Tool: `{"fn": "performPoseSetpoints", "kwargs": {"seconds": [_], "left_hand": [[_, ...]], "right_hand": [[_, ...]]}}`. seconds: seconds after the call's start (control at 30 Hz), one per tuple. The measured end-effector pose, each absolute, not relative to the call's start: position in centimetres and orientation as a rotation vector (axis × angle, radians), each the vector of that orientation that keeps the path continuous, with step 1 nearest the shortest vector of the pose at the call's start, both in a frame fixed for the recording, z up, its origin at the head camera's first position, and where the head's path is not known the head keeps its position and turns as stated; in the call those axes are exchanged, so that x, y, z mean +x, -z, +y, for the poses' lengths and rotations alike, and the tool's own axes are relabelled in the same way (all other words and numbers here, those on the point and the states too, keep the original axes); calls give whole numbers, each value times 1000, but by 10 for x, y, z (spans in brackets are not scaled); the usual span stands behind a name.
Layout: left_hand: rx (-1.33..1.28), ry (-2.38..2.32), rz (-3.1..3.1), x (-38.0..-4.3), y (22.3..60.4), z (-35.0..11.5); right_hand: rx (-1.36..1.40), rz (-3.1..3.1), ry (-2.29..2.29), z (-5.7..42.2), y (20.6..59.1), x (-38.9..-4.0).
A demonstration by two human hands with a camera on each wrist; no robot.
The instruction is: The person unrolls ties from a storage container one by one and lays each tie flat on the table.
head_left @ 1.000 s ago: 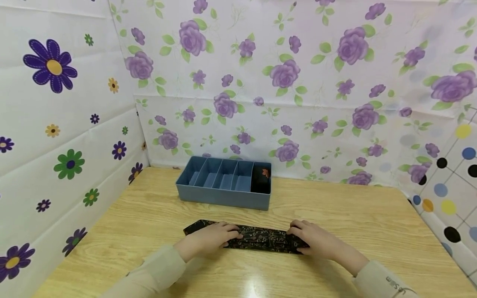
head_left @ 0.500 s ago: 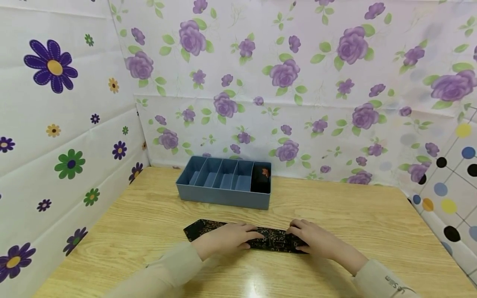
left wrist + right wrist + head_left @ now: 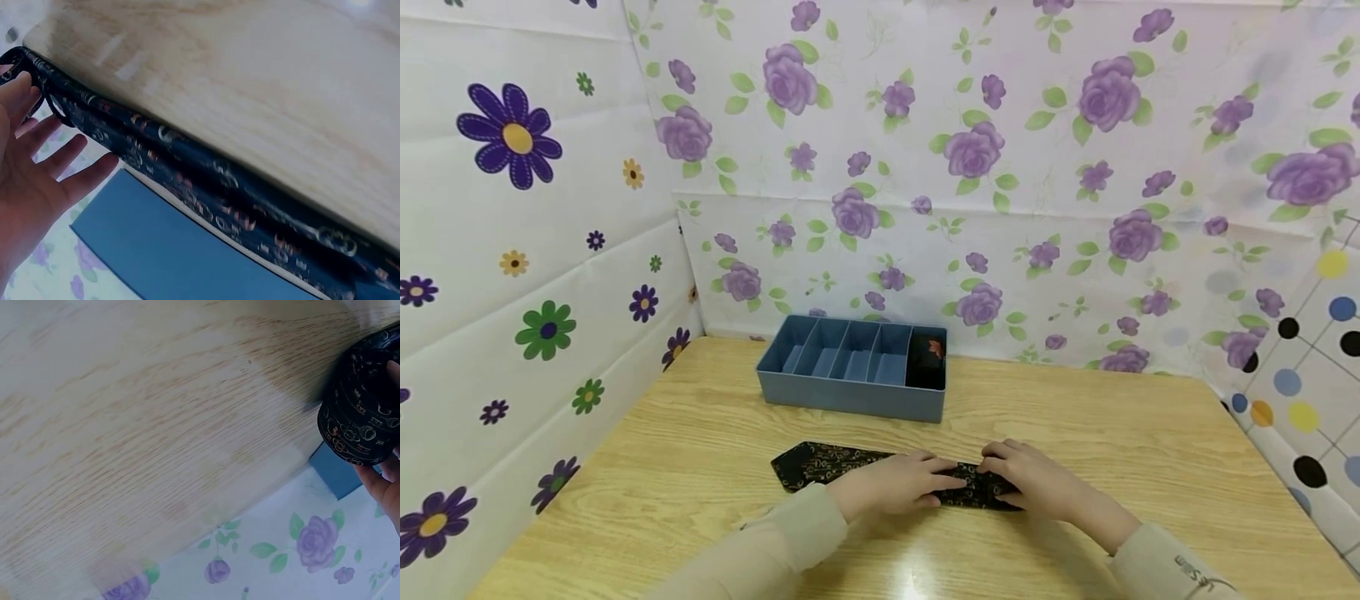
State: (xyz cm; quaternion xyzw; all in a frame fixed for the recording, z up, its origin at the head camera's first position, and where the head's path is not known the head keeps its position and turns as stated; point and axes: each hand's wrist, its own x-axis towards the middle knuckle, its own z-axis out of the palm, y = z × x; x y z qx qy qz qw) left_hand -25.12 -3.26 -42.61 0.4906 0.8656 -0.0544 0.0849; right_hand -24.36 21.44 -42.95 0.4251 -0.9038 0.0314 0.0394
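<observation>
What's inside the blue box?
A black item with a leaf motif sits rightmost, covering the floor beneath. Nothing shows in the other four compartments; the front wall hides their near floor.

One left hand (image 3: pixel 895 485) and one right hand (image 3: pixel 1032 481), with two pale sleeves (image 3: pixel 808 521). One dark patterned necktie (image 3: pixel 831 463). One blue box (image 3: pixel 850 397) with five compartments (image 3: pixel 856 365); one compartment holds one black item (image 3: pixel 927 371) bearing one orange leaf (image 3: pixel 935 348). One wooden worktop (image 3: pixel 1112 433). Three patterned wall coverings (image 3: pixel 910 150): one daisy-print, one rose-print, one dotted.

Screened-off work corner, patterned sheets (image 3: pixel 910 175) around, wood-grain table (image 3: pixel 1075 425)
</observation>
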Motion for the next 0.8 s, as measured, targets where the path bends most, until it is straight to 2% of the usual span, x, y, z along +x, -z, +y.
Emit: {"fn": "performPoseSetpoints", "kwargs": {"seconds": [0.3, 0.8], "left_hand": [[1358, 155, 2523, -252, 429, -26], [1381, 196, 2534, -253, 430, -26]], "right_hand": [[1273, -2839, -93, 213, 423, -244], [1319, -2761, -79, 221, 427, -246]]}}
